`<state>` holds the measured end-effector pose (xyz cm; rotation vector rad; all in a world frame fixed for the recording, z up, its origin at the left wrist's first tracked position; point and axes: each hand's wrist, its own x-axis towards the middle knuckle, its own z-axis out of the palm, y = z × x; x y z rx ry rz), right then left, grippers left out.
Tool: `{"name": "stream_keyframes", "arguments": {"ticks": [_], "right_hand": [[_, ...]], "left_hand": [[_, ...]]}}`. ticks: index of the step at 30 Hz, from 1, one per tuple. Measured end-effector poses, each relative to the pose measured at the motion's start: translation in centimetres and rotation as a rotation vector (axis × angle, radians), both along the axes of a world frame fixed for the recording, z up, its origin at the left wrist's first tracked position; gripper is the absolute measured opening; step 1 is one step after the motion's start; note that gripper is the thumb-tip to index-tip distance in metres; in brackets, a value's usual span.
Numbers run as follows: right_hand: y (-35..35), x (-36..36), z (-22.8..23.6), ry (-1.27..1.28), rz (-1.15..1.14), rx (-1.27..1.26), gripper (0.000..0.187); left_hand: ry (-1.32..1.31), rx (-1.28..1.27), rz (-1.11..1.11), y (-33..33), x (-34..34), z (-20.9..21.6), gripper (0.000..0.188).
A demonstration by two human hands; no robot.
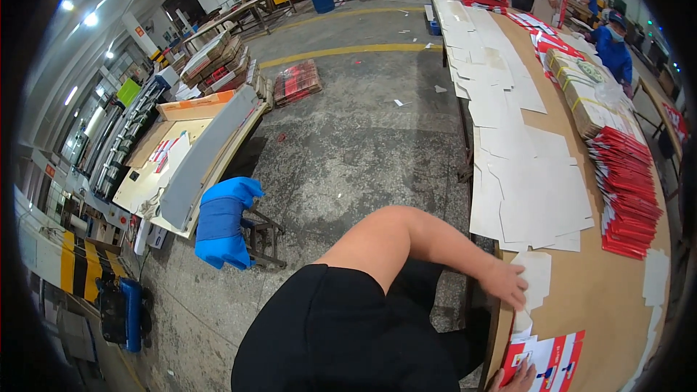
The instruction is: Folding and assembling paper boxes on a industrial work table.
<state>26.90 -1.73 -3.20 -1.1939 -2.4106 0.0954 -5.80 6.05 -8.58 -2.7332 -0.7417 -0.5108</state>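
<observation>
My left hand (504,284) reaches across to the table's near edge, fingers apart, its tips against a small white paper piece (536,276). Close to the bottom of the view, my right hand (517,379) lies with spread fingers on a red and white printed cardboard sheet (560,360). Part of the right hand is cut off by the picture's lower edge. White sheets (534,192) overlap in a long row along the table beyond my left hand. A fanned stack of red folded packages (628,192) lies to the right of that row.
The brown-topped table (602,297) runs away from me. Strapped cardboard bundles (584,94) lie farther along it. A blue-covered stool (225,221) stands on the floor at left, near a machine bed (207,163). A co-worker in blue (616,51) is across the table.
</observation>
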Motion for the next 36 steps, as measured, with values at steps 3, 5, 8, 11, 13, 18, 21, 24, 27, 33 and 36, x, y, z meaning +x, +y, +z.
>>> {"name": "stream_keyframes", "arguments": {"ticks": [3, 5, 8, 11, 13, 18, 21, 24, 27, 33, 36], "right_hand": [[0.0, 1.2, -1.4, -0.08, -0.003, 0.037, 0.068], [0.1, 0.5, -1.0, -0.043, 0.048, 0.015, 0.068], [-0.1, 1.8, -1.6, -0.031, 0.027, -0.016, 0.069], [0.1, 1.3, -1.5, -0.027, 0.054, -0.028, 0.068], [0.0, 1.3, -1.3, -0.024, 0.076, -0.038, 0.067], [-0.1, 1.1, -1.5, 0.002, 0.064, -0.052, 0.059], [-0.1, 1.4, -2.0, 0.099, 0.131, -0.067, 0.054], [0.2, 1.1, -1.5, -0.056, 0.176, 0.012, 0.051], [0.1, 1.4, -2.6, -0.179, 0.183, 0.102, 0.05], [-0.1, 1.3, -2.5, -0.164, 0.152, 0.107, 0.048], [0.0, 0.5, -1.6, -0.032, 0.222, 0.117, 0.046]], "left_hand": [[0.295, -0.432, 0.078, 4.0, -1.8, 1.3, 0.06], [0.284, -0.801, 0.162, 6.3, -2.2, 2.2, 0.069], [-0.663, -0.445, 0.29, 3.7, -0.6, 3.8, 0.073], [-1.46, -0.488, 0.454, 2.0, 3.0, 3.2, 0.074], [-1.706, -0.749, 0.458, 1.3, 5.0, 2.8, 0.072], [-1.719, -1.325, 0.462, 1.8, 6.3, -0.8, 0.063], [-1.366, -1.014, 0.332, 1.1, 7.9, -1.0, 0.057], [-0.826, -0.526, -0.023, 0.7, 8.0, -0.8, 0.055], [-0.394, -0.453, -0.087, 1.2, 7.2, -1.0, 0.052], [-0.38, -0.486, -0.106, 0.6, 7.0, 0.1, 0.043], [-0.494, -0.515, -0.138, 1.1, 7.3, -1.2, 0.043]]}}
